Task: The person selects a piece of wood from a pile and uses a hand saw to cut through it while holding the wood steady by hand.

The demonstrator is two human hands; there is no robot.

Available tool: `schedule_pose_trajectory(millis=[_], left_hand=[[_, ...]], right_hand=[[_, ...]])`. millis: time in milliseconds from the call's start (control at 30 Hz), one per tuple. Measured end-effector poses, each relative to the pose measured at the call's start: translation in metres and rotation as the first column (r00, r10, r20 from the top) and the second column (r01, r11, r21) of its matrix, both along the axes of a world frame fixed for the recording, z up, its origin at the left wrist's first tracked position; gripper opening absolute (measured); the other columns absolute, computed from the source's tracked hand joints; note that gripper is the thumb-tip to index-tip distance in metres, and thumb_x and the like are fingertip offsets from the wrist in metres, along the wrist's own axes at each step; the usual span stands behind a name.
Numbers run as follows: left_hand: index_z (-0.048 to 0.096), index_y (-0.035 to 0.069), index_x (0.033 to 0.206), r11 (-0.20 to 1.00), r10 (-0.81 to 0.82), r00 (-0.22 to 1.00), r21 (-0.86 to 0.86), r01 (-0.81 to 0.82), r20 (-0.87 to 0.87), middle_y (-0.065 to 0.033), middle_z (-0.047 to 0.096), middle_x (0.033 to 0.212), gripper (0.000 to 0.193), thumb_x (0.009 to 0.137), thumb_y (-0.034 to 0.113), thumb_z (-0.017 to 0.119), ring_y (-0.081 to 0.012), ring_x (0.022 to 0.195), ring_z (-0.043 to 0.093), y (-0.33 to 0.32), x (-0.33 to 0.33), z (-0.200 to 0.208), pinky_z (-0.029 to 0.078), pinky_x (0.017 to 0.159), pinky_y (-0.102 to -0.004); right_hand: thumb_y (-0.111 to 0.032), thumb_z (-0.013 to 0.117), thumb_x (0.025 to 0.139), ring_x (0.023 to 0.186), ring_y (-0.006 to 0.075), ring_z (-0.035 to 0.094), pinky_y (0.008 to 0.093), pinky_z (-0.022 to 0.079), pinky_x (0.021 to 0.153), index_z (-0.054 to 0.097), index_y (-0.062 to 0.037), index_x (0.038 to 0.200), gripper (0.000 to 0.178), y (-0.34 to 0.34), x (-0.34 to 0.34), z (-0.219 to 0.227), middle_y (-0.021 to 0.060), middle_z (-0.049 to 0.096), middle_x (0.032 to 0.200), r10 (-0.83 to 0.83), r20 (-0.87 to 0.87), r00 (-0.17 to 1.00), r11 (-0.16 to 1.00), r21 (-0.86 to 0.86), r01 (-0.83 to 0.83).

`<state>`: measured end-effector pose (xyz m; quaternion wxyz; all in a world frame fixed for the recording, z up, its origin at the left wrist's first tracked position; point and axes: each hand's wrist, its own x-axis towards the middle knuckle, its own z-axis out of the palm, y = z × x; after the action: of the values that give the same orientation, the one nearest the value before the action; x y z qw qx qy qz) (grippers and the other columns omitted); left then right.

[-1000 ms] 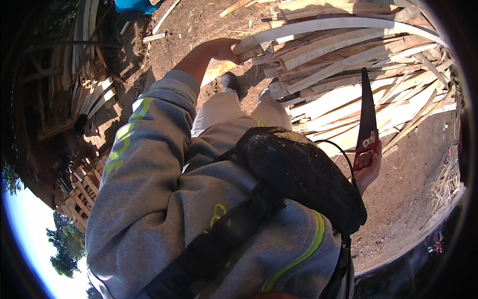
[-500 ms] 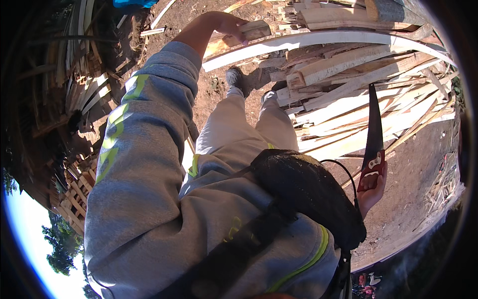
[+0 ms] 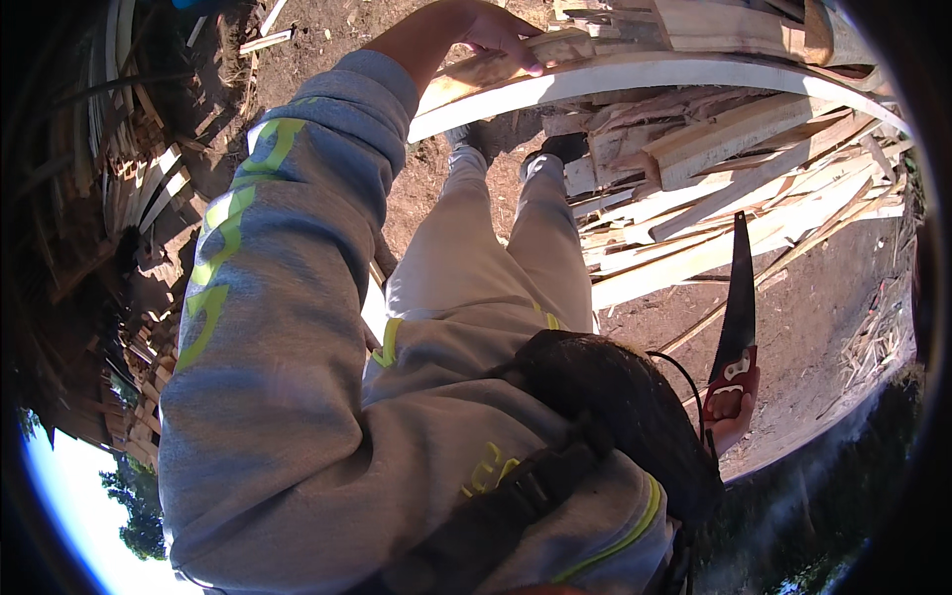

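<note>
At the top, my left hand (image 3: pixel 496 36) reaches far ahead, its fingers curled over a rough wooden board (image 3: pixel 569 48). Just below that board runs a long pale plank (image 3: pixel 595 83), bent in the picture, from near my left sleeve toward the right rim. My right hand (image 3: pixel 732 428), low on the right side, is closed round the red handle of a handsaw (image 3: pixel 738 297). The saw's dark blade points up and away, apart from the wood. Part of the right hand is hidden behind the handle, and a black bag (image 3: pixel 625 416) hangs beside it.
A heap of split boards and offcuts (image 3: pixel 714 223) covers the ground ahead and to the right. More stacked wood (image 3: pixel 149 188) stands in shade on the left. My feet (image 3: pixel 555 149) are on bare dirt near the heap. Wood scraps (image 3: pixel 883 332) lie at the far right.
My left hand and the board under it have shifted right and up in the picture. The saw has dropped slightly lower, with my right hand still round its handle.
</note>
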<state>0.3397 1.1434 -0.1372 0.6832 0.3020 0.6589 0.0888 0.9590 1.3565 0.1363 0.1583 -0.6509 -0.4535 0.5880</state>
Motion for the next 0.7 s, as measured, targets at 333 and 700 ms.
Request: schedule_pose_trajectory(millis=[333, 700], left_hand=[[0.039, 0.018, 0.169, 0.971, -0.213, 0.955, 0.066, 0.231, -0.208, -0.0178, 0.06, 0.155, 0.1, 0.085, 0.056, 0.079, -0.0325, 0.141, 0.057, -0.008, -0.001, -0.022, 0.041, 0.119, -0.0434], [0.041, 0.013, 0.167, 0.984, -0.175, 0.969, 0.012, 0.18, -0.172, -0.0208, 0.049, 0.164, 0.115, 0.076, 0.07, 0.083, -0.0393, 0.153, 0.044, 0.001, 0.004, -0.015, 0.036, 0.125, -0.0492]], right_hand=[[-0.026, 0.047, 0.107, 0.047, 0.0011, 0.024, 0.0186, 0.028, 0.047, 0.036, 0.0088, 0.162, 0.067, -0.021, -0.018, -0.017, -0.0107, 0.025, 0.056, -0.103, -0.006, 0.995, 0.993, -0.06, 0.103], [-0.025, 0.047, 0.106, 0.046, 0.0013, 0.024, 0.0195, 0.026, 0.045, 0.035, 0.0086, 0.162, 0.067, -0.023, -0.005, -0.024, -0.0107, 0.025, 0.056, -0.118, 0.021, 0.993, 0.989, -0.091, 0.12]])
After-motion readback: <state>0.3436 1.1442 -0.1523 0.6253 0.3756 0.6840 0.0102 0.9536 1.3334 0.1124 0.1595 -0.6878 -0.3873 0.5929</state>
